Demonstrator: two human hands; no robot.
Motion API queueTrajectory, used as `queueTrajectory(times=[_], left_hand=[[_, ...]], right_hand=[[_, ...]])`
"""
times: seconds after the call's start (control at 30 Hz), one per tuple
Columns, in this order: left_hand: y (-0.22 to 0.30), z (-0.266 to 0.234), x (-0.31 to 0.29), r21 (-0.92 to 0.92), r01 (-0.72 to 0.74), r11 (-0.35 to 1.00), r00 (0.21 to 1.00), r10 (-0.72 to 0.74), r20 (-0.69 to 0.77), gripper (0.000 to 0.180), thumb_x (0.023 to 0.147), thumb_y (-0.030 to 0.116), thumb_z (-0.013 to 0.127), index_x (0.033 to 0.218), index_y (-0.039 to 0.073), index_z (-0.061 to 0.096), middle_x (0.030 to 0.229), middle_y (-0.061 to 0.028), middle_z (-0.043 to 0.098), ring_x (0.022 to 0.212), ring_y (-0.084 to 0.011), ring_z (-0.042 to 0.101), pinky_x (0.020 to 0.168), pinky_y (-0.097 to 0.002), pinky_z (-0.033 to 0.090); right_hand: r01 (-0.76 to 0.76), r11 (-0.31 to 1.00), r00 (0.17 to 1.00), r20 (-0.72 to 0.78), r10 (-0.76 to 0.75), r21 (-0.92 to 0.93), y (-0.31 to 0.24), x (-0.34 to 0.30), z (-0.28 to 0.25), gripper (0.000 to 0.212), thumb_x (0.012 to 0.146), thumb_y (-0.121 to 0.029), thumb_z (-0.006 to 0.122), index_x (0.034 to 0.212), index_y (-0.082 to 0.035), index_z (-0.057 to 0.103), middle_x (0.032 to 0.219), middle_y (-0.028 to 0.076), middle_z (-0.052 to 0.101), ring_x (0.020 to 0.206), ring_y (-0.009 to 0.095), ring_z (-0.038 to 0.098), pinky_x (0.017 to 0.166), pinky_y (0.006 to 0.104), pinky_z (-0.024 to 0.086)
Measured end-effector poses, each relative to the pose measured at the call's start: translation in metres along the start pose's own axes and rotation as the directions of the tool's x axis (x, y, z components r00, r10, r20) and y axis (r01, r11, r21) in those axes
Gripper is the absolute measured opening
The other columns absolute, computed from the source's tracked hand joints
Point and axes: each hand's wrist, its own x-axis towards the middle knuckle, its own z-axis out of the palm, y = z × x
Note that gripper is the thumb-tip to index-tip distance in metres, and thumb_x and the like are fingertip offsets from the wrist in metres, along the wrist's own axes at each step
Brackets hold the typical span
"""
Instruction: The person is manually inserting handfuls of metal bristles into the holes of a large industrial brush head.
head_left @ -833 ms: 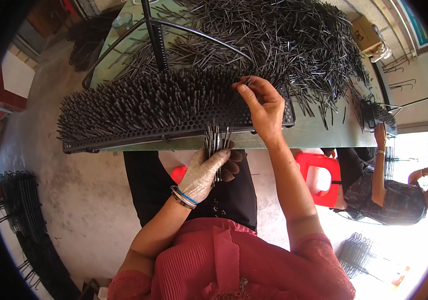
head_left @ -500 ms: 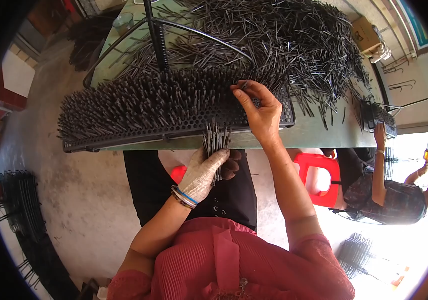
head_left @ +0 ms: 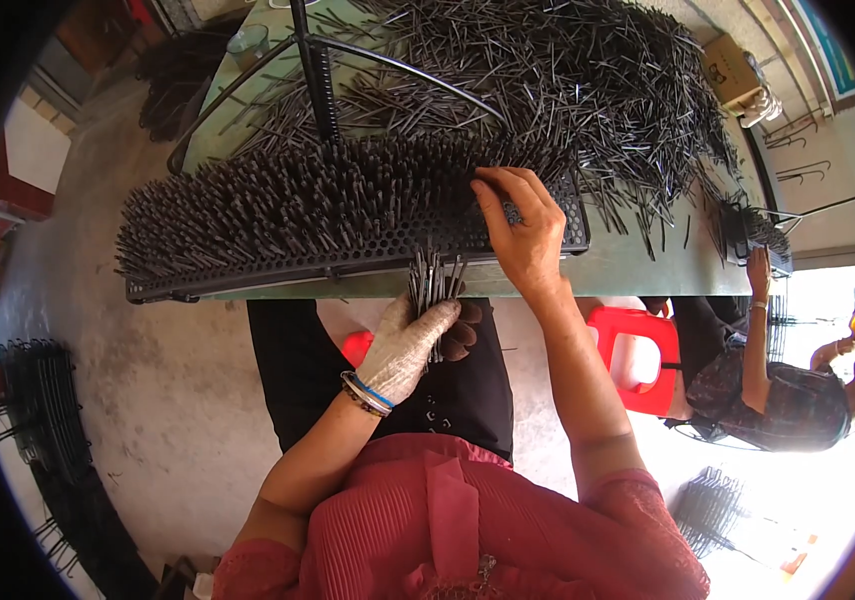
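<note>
My gloved left hand [head_left: 418, 340] is wrapped around a bundle of thin dark rods [head_left: 432, 282], whose tips stick up just in front of the rack. A long black perforated rack [head_left: 348, 262] lies along the table's near edge, with many similar rods standing upright in its holes. Over the right part of this rack is my bare right hand [head_left: 526, 222], thumb and forefinger brought close together by the standing rods. Whatever those fingertips hold, if anything, is too small to make out.
A large heap of loose dark rods [head_left: 568, 90] covers the green table [head_left: 648, 245]. Black bent bars [head_left: 320, 90] rise behind the rack. A red stool [head_left: 638, 350] stands to the right, near another person [head_left: 778, 395] at a smaller rack. A cardboard box [head_left: 730, 75] sits at the far right.
My right hand has shifted slightly right and down over the rack, and the small dark piece seen at its fingertips no longer shows. My left hand still grips the bundle.
</note>
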Motion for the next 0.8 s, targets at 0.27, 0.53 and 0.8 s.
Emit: queueTrajectory(times=[0.27,0.53,0.8], left_hand=[[-0.001,0.003,0.0,-0.038,0.014,0.999,1.0,-0.014,-0.013,0.021,0.095,0.013,0.054,0.111,0.0,0.056,0.096,-0.0137,0.068,0.074,-0.0181,0.067,0.062,-0.029,0.056],[0.004,0.004,-0.001,-0.053,0.03,0.998,0.999,-0.032,-0.033,0.025,0.095,0.017,0.056,0.114,0.001,0.056,0.097,-0.0126,0.068,0.08,-0.0194,0.068,0.066,-0.0311,0.057],[0.001,0.0,0.001,-0.064,0.038,0.997,0.999,-0.038,-0.004,0.028,0.094,0.015,0.058,0.118,0.001,0.054,0.095,-0.0118,0.068,0.078,-0.0189,0.068,0.065,-0.0304,0.056]], right_hand=[[0.099,0.978,0.995,0.023,-0.097,-0.185,-0.009,0.006,-0.009,0.016,0.078,-0.001,0.072,0.094,-0.003,0.068,0.089,0.009,0.065,0.078,0.024,0.064,0.07,0.0323,0.052],[0.222,0.925,0.975,0.083,-0.206,-0.309,-0.021,0.013,-0.014,0.014,0.075,-0.004,0.073,0.088,-0.005,0.069,0.086,0.007,0.064,0.077,0.027,0.06,0.07,0.0361,0.047],[0.185,0.914,0.979,0.149,-0.14,-0.36,-0.029,0.017,-0.017,0.011,0.075,-0.008,0.073,0.085,-0.004,0.068,0.085,0.008,0.064,0.077,0.028,0.061,0.071,0.0373,0.047]])
